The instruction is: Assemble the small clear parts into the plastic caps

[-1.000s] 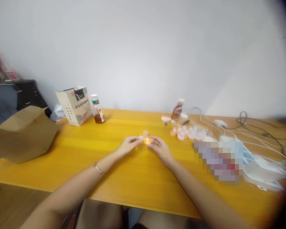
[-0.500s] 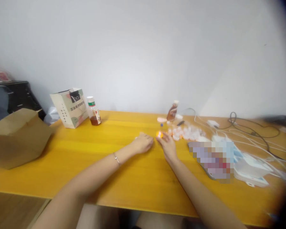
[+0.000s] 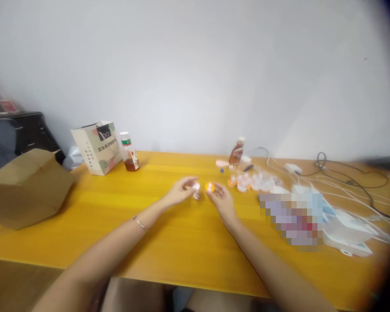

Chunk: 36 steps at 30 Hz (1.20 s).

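Note:
Both my hands hover over the middle of the yellow table (image 3: 168,242). My left hand (image 3: 179,193) pinches a small clear-white piece (image 3: 195,187) between its fingertips. My right hand (image 3: 221,200) pinches a small orange piece (image 3: 209,186) a few centimetres to the right of it. The two pieces are apart. A cluster of several small clear and orange capsules (image 3: 253,181) lies just beyond my right hand. A thin bracelet (image 3: 139,222) circles my left wrist.
A patterned paper bag (image 3: 97,146) and a bottle with brown liquid (image 3: 129,152) stand at the back left. A brown paper bag (image 3: 25,186) lies at the left edge. A tilted brown bottle (image 3: 236,152), cables (image 3: 338,171) and white packets (image 3: 347,229) fill the right side.
My hands separated: the right hand carried the orange piece toward the capsule cluster, then came back. The left hand rested as a fist on the table and now lifts with the clear piece pinched.

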{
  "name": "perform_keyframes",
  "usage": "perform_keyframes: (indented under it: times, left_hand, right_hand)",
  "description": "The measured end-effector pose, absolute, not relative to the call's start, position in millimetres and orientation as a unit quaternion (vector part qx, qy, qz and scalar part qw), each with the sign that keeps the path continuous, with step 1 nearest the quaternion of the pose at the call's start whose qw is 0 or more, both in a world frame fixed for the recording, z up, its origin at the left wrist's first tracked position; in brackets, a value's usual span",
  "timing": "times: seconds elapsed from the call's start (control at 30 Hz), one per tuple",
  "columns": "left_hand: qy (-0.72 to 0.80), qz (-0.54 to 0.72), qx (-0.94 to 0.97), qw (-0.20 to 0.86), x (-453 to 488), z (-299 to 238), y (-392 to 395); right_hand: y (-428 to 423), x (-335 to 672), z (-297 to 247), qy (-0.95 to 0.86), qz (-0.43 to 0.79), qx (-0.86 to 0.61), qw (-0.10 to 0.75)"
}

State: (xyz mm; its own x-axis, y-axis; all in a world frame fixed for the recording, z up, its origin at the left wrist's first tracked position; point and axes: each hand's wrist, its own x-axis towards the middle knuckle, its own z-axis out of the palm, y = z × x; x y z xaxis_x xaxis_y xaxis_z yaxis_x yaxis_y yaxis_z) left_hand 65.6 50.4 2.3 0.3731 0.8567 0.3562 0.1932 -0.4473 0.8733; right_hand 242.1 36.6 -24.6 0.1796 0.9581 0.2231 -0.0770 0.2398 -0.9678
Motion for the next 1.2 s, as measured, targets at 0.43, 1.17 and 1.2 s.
perform_keyframes:
  times: [0.43, 1.17, 1.2]
  left_hand:
    - [0.26, 0.459, 0.556, 0.643, 45.1, -10.6, 27.9]
    - [0.289, 0.452, 0.79, 0.297, 54.3, -17.5, 16.0]
    - [0.288, 0.452, 0.793, 0.288, 53.8, -18.0, 15.7]
  right_hand:
    - [20.7, 223.5, -24.9, -0.599, 0.431, -0.403, 0.541]
    - [14.8, 223.8, -26.5, -0.696, 0.36, -0.404, 0.471]
    - [14.7, 223.8, -26.8, -0.687, 0.377, -0.403, 0.473]
